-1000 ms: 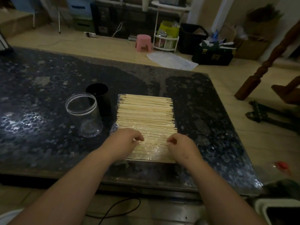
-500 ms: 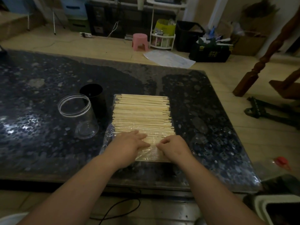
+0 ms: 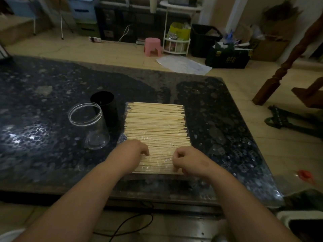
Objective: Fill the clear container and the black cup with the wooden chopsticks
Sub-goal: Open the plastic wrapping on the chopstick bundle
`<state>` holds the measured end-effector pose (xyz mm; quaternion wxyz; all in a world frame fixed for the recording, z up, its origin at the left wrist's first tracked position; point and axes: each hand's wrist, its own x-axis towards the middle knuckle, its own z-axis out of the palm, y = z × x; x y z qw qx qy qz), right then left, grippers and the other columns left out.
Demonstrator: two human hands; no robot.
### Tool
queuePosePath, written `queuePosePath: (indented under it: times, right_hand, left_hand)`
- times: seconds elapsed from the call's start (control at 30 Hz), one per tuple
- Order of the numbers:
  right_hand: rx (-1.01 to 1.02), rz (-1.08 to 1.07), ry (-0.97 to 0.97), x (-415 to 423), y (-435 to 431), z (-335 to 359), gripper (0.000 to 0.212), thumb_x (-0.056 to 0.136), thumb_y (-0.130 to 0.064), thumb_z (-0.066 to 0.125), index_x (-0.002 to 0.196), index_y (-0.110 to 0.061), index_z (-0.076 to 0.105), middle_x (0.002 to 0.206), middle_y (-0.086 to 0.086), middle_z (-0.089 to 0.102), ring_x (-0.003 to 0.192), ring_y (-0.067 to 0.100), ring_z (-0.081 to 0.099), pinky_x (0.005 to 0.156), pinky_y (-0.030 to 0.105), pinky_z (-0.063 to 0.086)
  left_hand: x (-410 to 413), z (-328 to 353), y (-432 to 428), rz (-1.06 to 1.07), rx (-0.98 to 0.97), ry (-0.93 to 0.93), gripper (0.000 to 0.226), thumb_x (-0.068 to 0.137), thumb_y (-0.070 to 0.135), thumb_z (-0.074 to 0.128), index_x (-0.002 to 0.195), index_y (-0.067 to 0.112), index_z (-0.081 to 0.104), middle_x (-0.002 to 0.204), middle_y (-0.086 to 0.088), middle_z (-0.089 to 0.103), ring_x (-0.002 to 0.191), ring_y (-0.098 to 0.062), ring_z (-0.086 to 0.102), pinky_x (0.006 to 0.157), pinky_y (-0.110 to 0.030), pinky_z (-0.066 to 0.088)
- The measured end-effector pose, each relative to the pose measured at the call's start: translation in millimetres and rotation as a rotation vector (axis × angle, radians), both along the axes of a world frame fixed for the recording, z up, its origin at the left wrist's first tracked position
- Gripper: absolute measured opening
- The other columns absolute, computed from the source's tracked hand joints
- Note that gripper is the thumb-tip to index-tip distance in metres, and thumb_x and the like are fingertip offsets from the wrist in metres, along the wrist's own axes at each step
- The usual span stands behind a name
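Pinching plastic wrap (image 3: pixel 161 137) with curled left grip (image 3: pixel 135 151) and right grip (image 3: pixel 189 160), atop wooden chopsticks (image 3: pixel 155 119) on worktop (image 3: pixel 49 158) beside clear container (image 3: pixel 88 124) and black cup (image 3: pixel 105 105); might scatter sticks over near edge if torn abruptly

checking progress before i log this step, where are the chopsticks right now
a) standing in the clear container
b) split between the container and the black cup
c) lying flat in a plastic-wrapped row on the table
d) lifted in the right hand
c: the chopsticks lie flat in a wrapped row on the table. The clear container is empty, and none stick out of the black cup.
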<state>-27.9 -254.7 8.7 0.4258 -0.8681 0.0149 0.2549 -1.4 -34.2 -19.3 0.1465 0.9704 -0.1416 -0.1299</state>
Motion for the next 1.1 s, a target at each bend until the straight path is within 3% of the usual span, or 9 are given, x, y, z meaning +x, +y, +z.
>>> queuePosePath:
  times: [0.1,0.2,0.33,0.43,0.57,0.7,0.9,1.0,1.1]
  right_hand:
    - [-0.011,0.152,0.031,-6.3,-1.9,4.1,0.029,0.097,-0.036,0.055,0.077,-0.019,0.067,0.074,-0.003,0.071,0.066,0.010,0.060,0.062,0.026,0.050]
    - [0.058,0.167,0.023,-11.9,0.6,4.8,0.064,0.104,-0.053,0.031,0.075,-0.013,0.072,0.073,0.000,0.070,0.066,0.007,0.060,0.065,0.019,0.046]
    - [-0.205,0.296,-0.090,-12.1,1.0,-8.0,0.031,0.100,-0.037,0.053,0.076,-0.025,0.067,0.082,-0.004,0.070,0.078,0.014,0.064,0.078,0.036,0.053]
    - [-0.323,0.351,-0.144,-16.4,8.2,-15.4,0.013,0.096,-0.029,0.059,0.091,-0.029,0.071,0.090,-0.011,0.067,0.089,0.012,0.063,0.084,0.032,0.053]
    - [-0.359,0.320,-0.189,-24.2,18.9,-16.7,0.021,0.097,-0.029,0.057,0.112,-0.029,0.071,0.107,-0.009,0.067,0.095,0.010,0.060,0.084,0.028,0.051]
    - [-0.375,0.346,-0.261,-28.8,30.4,-20.1,0.027,0.096,-0.025,0.055,0.119,-0.025,0.068,0.120,-0.004,0.066,0.110,0.018,0.059,0.092,0.032,0.049]
    - [-0.469,0.398,-0.439,-34.7,62.0,-27.8,0.047,0.096,-0.014,0.053,0.142,-0.019,0.050,0.141,0.002,0.048,0.129,0.023,0.044,0.107,0.035,0.040]
    - [-0.531,0.392,-0.559,-36.0,74.8,-26.7,0.035,0.095,-0.015,0.053,0.130,-0.017,0.060,0.127,0.003,0.053,0.118,0.025,0.049,0.096,0.038,0.046]
    - [-0.541,0.247,-0.590,-35.0,80.3,-17.6,0.027,0.096,-0.022,0.049,0.117,-0.020,0.065,0.112,0.001,0.060,0.105,0.023,0.055,0.087,0.039,0.049]
  left_hand:
    - [-1.9,4.2,8.4,0.048,-0.021,0.013,0.020,0.094,0.018,0.065,0.108,0.029,0.072,0.106,0.011,0.066,0.093,-0.007,0.058,0.077,-0.020,0.043]
    - [-8.6,10.5,15.3,0.030,-0.002,0.043,0.024,0.090,0.026,0.071,0.113,0.031,0.070,0.103,0.015,0.062,0.091,-0.004,0.055,0.077,-0.020,0.043]
    - [-18.1,13.8,19.5,-0.061,0.112,0.057,0.040,0.086,0.038,0.076,0.125,0.036,0.065,0.127,0.011,0.059,0.114,-0.012,0.055,0.094,-0.030,0.047]
    - [-24.0,14.4,22.5,-0.085,0.170,0.046,0.053,0.081,0.043,0.079,0.131,0.036,0.061,0.132,0.008,0.056,0.121,-0.015,0.052,0.099,-0.034,0.047]
    - [-28.3,15.1,29.3,-0.073,0.181,0.018,0.054,0.076,0.047,0.081,0.125,0.034,0.062,0.124,0.011,0.057,0.116,-0.014,0.053,0.092,-0.033,0.049]
    - [-32.7,14.5,30.9,-0.041,0.214,-0.115,0.006,0.089,0.034,0.064,0.093,0.030,0.063,0.107,0.007,0.062,0.094,-0.013,0.056,0.074,-0.029,0.045]
    - [-40.5,22.3,30.9,0.214,-0.076,-0.230,0.014,0.091,0.027,0.062,0.079,0.026,0.055,0.086,0.008,0.055,0.080,-0.012,0.054,0.067,-0.028,0.039]
    - [-41.8,24.7,35.3,0.276,-0.172,-0.251,0.014,0.088,0.028,0.065,0.077,0.028,0.056,0.084,0.011,0.056,0.080,-0.010,0.057,0.065,-0.027,0.041]
    - [-38.4,21.0,40.3,0.319,-0.292,-0.117,0.009,0.085,0.034,0.069,0.078,0.031,0.064,0.085,0.013,0.058,0.080,-0.008,0.057,0.066,-0.029,0.042]
